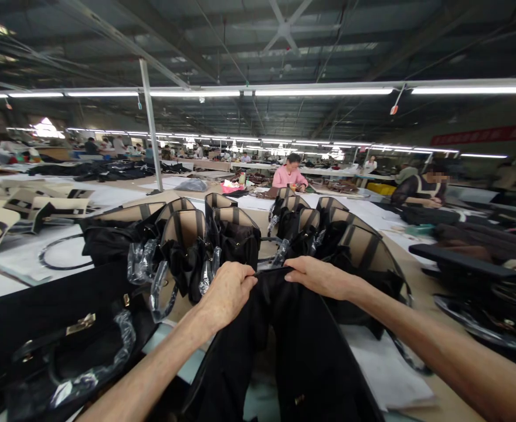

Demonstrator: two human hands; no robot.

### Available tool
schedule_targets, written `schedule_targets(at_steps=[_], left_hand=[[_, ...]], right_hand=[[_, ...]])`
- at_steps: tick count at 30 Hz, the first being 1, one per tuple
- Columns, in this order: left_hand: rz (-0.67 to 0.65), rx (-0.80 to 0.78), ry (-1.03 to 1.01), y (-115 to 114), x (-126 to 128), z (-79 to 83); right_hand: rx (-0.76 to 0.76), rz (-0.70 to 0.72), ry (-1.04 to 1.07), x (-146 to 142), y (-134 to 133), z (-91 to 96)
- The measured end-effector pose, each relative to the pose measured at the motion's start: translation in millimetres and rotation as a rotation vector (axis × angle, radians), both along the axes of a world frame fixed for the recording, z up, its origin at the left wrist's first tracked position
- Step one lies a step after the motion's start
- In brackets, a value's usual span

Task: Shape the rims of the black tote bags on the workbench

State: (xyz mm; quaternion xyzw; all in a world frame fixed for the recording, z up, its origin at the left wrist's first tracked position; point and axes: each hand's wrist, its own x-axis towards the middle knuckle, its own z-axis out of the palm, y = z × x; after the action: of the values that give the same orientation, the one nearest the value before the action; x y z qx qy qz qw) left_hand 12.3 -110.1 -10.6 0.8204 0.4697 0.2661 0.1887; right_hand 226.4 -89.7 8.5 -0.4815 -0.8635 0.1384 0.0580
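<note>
Black fabric fills the lower centre of the head view: a black bag (284, 351) stands open on the desk (416, 375) directly in front of the person, its mouth facing up toward the camera. The left hand (227, 293) is closed in a fist-like pinch on the far rim of the bag, left of the rim's middle, with the knuckles toward the camera. The right hand (322, 276) is laid over the same rim just to the right, fingers curled down over the edge and gripping it; the two hands sit close together but do not touch. Both forearms run up from the bottom corners and pass along either side of the bag, so the bag lies between the arms and below the hands. As a judgement, the work on this bag is at an early or middle stage: the mouth is held spread, and no wrap or stuffing is visible on it. Just beyond the hands stands a group of tan-lined bags (223, 228), upright and packed together, several with clear plastic film (141, 261) hanging at their sides. Another black bag with a gold clasp (80, 323) lies flat at the left, partly covered in film. White paper (385, 369) lies on the desk at the right of the held bag. Other people sit at desks well apart in the background.
</note>
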Motion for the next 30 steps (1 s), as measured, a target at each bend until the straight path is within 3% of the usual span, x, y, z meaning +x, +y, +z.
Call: schedule_targets(at_steps=[6, 9, 14, 20, 27, 30], left_hand=[[0.031, -0.150, -0.034, -4.3, -13.2, 3.3], [0.084, -0.159, 0.029, -22.4, -28.1, 9.1], [0.246, -0.167, 0.224, -63.1, -44.8, 12.3], [0.281, -0.082, 0.107, -92.1, -55.6, -8.2], [0.326, -0.004, -0.117, -120.8, -64.1, -37.6], [0.345, 0.040, -0.161, -128.0, -60.8, -45.4]], right_hand=[[0.047, -0.157, -0.134, -15.0, -2.6, -2.9], [0.073, -0.208, -0.185, -18.5, 2.2, -7.4], [0.099, -0.179, -0.255, -16.8, 3.3, -7.0], [0.180, -0.243, -0.430, -20.5, -6.3, -0.3], [0.220, -0.253, -0.425, -21.7, -8.3, -3.7], [0.389, -0.213, -0.394, -24.1, -13.4, -2.5]])
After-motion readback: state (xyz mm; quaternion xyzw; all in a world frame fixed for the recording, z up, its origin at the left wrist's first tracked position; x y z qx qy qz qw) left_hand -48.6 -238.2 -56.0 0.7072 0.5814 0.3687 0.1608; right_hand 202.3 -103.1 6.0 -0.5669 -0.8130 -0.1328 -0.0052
